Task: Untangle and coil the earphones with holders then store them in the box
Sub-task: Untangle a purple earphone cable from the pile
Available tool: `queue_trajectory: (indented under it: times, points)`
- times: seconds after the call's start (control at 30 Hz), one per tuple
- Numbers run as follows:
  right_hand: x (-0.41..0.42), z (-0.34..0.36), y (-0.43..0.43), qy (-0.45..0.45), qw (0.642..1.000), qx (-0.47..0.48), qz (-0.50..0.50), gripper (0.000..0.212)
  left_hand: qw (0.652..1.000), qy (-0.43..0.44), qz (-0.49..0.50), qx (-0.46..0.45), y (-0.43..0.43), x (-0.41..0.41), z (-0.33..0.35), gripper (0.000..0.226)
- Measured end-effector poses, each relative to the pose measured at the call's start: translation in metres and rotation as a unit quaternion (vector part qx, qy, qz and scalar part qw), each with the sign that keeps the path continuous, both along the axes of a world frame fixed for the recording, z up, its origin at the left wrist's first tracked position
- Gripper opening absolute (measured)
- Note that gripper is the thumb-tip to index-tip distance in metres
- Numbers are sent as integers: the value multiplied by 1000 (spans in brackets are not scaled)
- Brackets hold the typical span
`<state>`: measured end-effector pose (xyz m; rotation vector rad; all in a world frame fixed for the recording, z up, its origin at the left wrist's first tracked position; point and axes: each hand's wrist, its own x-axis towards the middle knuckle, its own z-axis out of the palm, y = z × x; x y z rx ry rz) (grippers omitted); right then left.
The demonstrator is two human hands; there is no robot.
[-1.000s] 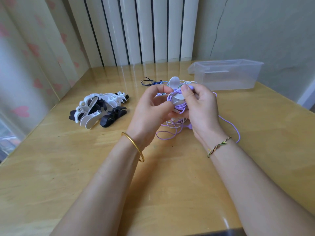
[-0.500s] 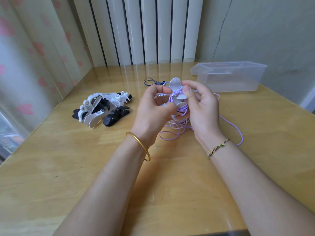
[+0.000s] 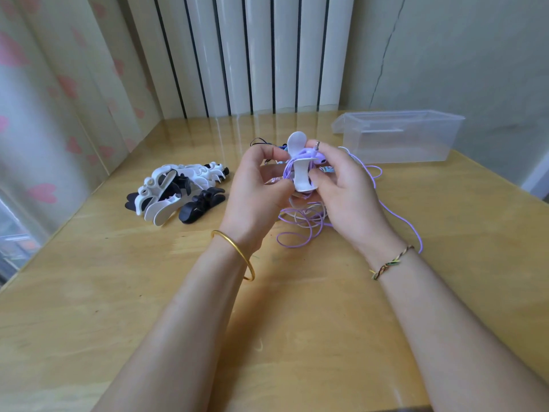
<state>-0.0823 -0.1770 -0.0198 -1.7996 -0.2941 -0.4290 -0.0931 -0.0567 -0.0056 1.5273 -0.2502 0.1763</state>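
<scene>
Two hands raised over table (image 3: 297,337): left hand (image 3: 255,197) and right hand (image 3: 347,194) both pinching white holder (image 3: 303,173), purple earphone cable (image 3: 300,230) wound round it, slack trailing onto table. Clear box (image 3: 398,138) far right; spare holders (image 3: 175,191) piled left.

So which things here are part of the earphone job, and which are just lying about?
In the job:
left hand and right hand, holding the white holder
purple earphones, partly wound on it
other earphones behind the hands
spare holders
clear box

Just there:
curtain
radiator
table
</scene>
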Motion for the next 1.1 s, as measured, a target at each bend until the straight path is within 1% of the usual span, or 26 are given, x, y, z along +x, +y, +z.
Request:
queue_trajectory:
  times: [0.13,0.23,0.3,0.37,0.47,0.53,0.63,0.77,0.87,0.97,1.03,1.1]
  points:
    - [4,-3,-6,8,1000,12,4,36,999,20,-36,6,-4,-2,0,37]
    - [5,-4,-6,15,1000,15,4,39,998,23,-53,-1,-2,-2,1,35]
    - [3,-2,-4,36,998,52,20,43,998,21,-57,-3,0,-2,1,33]
    - [1,-2,-4,29,996,78,19,37,998,21,-66,6,1,-2,0,29]
    - [-4,1,-6,-11,998,65,-21,29,996,36,-81,18,1,-3,1,26]
    - [-6,2,-8,-30,997,56,-31,24,995,53,-78,17,0,-3,1,23]
    - [-7,4,-8,-24,999,36,-28,24,996,54,-65,15,-3,-2,1,10]
    - [-9,5,-5,-22,998,44,-32,17,997,37,-50,47,-2,-2,-3,11]
    - [-11,8,-7,-13,999,43,3,19,997,31,-48,58,2,0,-4,9]
    - [-11,9,-12,29,996,47,65,26,996,44,-53,58,5,3,-4,12]
    - [-10,8,-14,53,993,50,91,29,994,79,-69,37,5,2,-1,14]
    - [-8,6,-15,57,993,54,82,31,987,132,-92,-18,5,2,4,19]
